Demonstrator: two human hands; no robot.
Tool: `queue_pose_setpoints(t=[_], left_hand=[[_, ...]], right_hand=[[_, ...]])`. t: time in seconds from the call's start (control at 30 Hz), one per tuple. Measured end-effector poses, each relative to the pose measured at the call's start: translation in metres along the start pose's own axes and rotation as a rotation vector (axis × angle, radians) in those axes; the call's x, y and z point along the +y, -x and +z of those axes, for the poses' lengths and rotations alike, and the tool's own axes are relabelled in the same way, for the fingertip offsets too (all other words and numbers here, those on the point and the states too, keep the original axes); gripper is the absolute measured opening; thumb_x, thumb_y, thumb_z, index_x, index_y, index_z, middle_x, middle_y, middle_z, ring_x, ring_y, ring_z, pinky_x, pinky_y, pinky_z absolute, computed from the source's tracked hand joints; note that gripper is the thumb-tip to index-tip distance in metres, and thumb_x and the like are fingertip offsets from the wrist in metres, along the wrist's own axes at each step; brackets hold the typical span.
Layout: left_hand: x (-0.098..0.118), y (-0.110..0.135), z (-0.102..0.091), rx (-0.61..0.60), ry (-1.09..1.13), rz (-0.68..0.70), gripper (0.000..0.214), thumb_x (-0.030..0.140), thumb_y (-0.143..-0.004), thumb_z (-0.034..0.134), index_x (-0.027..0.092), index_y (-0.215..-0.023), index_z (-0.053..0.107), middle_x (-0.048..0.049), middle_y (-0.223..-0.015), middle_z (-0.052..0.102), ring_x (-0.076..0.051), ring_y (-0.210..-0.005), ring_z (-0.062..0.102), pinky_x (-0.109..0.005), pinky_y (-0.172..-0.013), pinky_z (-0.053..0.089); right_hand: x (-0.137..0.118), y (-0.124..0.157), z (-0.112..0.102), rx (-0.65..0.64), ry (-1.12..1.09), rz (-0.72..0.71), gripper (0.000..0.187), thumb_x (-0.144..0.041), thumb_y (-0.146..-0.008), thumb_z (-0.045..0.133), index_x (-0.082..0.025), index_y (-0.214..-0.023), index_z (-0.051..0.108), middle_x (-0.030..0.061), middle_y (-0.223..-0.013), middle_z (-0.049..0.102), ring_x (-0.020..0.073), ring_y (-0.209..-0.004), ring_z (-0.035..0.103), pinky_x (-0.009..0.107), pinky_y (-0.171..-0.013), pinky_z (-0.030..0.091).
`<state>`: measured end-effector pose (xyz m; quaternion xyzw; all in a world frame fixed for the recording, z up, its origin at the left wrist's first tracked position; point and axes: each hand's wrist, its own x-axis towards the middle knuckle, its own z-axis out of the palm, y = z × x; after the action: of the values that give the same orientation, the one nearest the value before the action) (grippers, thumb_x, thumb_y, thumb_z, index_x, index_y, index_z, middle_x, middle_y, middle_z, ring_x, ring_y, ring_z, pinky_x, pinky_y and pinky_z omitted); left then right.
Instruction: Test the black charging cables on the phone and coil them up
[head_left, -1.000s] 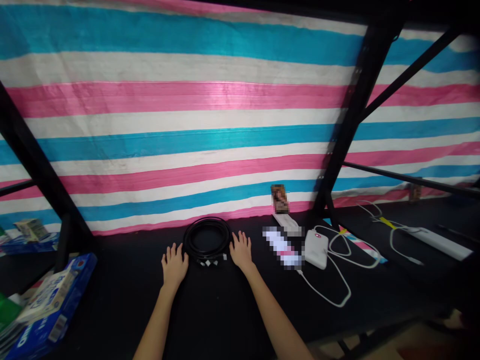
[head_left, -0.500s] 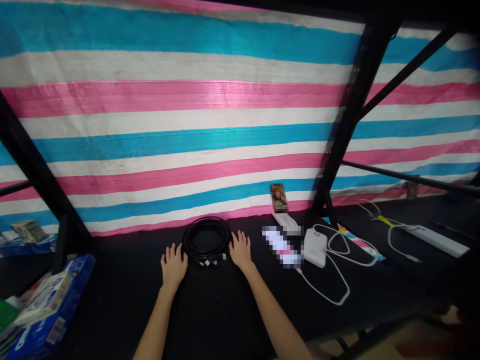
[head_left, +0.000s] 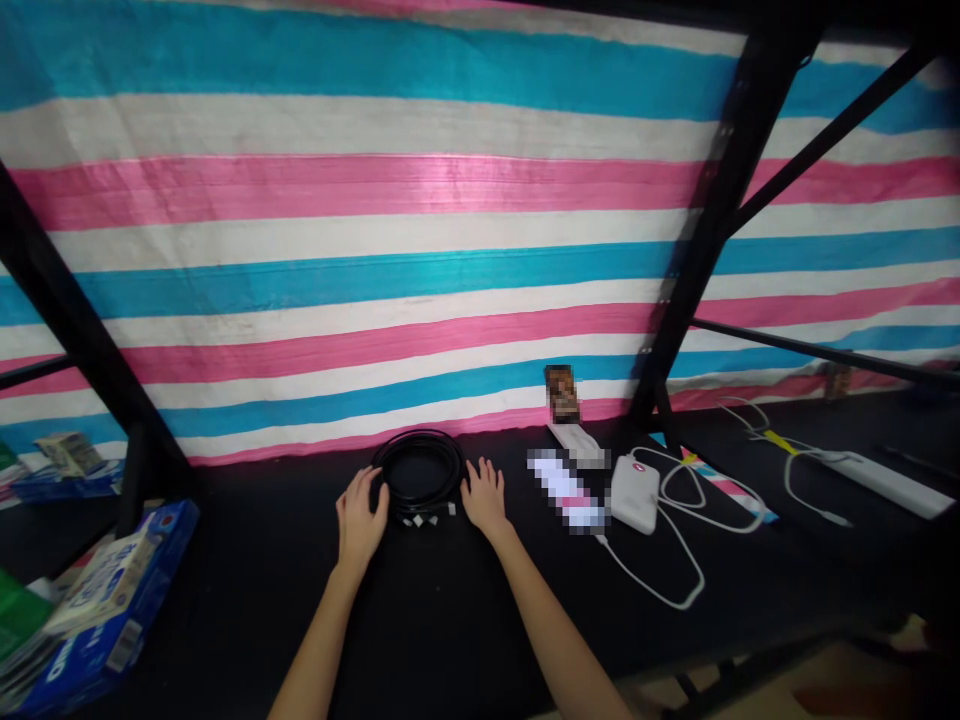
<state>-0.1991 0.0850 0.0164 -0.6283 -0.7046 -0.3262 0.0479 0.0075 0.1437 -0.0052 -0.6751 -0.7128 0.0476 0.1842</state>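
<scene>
Head view: black cable (head_left: pixel 456 470) lies in a ring on the black table (head_left: pixel 435 630)

At the far left, a blue box (head_left: pixel 154 590) lies with a cream packet (head_left: pixel 105 585) on top of it. Something green (head_left: pixel 19 612) shows at the edge, but I can't tell what it is.

Next comes the left hand (head_left: pixel 362 520). It is open with its fingers a little bent, and I see nothing in it. Its fingers are right at the left side of the ring, but I can't tell if they touch it.

In the middle, the ring lies flat between the two hands. Pale ends (head_left: pixel 418 520) poke out on the near side. I think the winding is done, for the loops look round and neat. The ends look left loose. I see no tie around the ring, but it is too dark to be sure.

Just beside the ring's right side is the right hand (head_left: pixel 486 497), open, fingers spread, holding nothing that I can see.

Past it are a fuzzy, blocked-out patch (head_left: pixel 566 490), a white block (head_left: pixel 634 495) and a white cord (head_left: pixel 681 606). A long white bar (head_left: pixel 900 482) lies at the far right.
</scene>
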Motion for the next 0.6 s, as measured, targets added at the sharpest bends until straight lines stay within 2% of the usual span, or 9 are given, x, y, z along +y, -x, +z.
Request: queue_pose_setpoints(t=[0.07, 0.13, 0.17, 0.27, 0.4, 0.6], left_hand=[[0.013, 0.002, 0.000, -0.051, 0.111, 0.188, 0.037, 0.034, -0.087, 0.034, 0.023, -0.121, 0.047, -0.0058, -0.130, 0.047, -0.019, -0.125, 0.034, -0.036, -0.100, 0.026], [0.024, 0.005, 0.003, -0.172, 0.200, 0.339, 0.037, 0.037, -0.086, 0.037, 0.022, -0.118, 0.049, -0.0059, -0.123, 0.053, -0.019, -0.120, 0.040, -0.037, -0.100, 0.026], [0.027, 0.006, 0.005, -0.219, 0.215, 0.372, 0.037, 0.039, -0.085, 0.039, 0.022, -0.115, 0.051, -0.0053, -0.117, 0.057, -0.019, -0.115, 0.045, -0.037, -0.099, 0.027], [0.030, 0.007, 0.009, -0.263, 0.217, 0.376, 0.037, 0.045, -0.079, 0.049, 0.022, -0.107, 0.057, -0.0047, -0.103, 0.063, -0.019, -0.099, 0.053, -0.036, -0.094, 0.030], [0.024, 0.004, 0.009, -0.254, 0.205, 0.352, 0.043, 0.055, -0.068, 0.058, 0.021, -0.094, 0.061, -0.0048, -0.094, 0.062, -0.020, -0.092, 0.053, -0.036, -0.087, 0.032], [0.011, 0.007, 0.007, -0.191, 0.152, 0.276, 0.048, 0.063, -0.064, 0.056, 0.020, -0.083, 0.063, -0.0043, -0.085, 0.061, -0.020, -0.087, 0.053, -0.036, -0.084, 0.031]], right_hand=[[0.000, 0.000, 0.000, -0.001, 0.004, 0.001, 0.047, -0.029, -0.088, 0.031, -0.016, -0.133, 0.038, 0.0138, -0.141, 0.030, 0.0253, -0.131, 0.021, 0.041, -0.104, 0.011], [0.000, 0.001, 0.000, 0.005, 0.010, -0.001, 0.048, -0.029, -0.088, 0.031, -0.016, -0.133, 0.038, 0.0138, -0.141, 0.031, 0.0256, -0.131, 0.022, 0.041, -0.104, 0.010], [0.000, 0.001, 0.000, 0.007, 0.015, -0.002, 0.048, -0.029, -0.088, 0.031, -0.016, -0.133, 0.038, 0.0138, -0.141, 0.031, 0.0256, -0.131, 0.022, 0.040, -0.104, 0.010], [0.000, 0.000, 0.001, -0.001, 0.032, 0.002, 0.048, -0.030, -0.088, 0.030, -0.016, -0.133, 0.038, 0.0134, -0.141, 0.031, 0.0251, -0.131, 0.021, 0.040, -0.104, 0.010], [-0.001, -0.001, 0.000, -0.011, 0.050, 0.006, 0.048, -0.030, -0.088, 0.030, -0.017, -0.134, 0.037, 0.0127, -0.141, 0.031, 0.0244, -0.131, 0.021, 0.040, -0.103, 0.010], [0.001, -0.003, 0.002, -0.017, 0.071, -0.012, 0.048, -0.029, -0.088, 0.031, -0.015, -0.133, 0.038, 0.0160, -0.140, 0.033, 0.0275, -0.130, 0.024, 0.043, -0.102, 0.014]])
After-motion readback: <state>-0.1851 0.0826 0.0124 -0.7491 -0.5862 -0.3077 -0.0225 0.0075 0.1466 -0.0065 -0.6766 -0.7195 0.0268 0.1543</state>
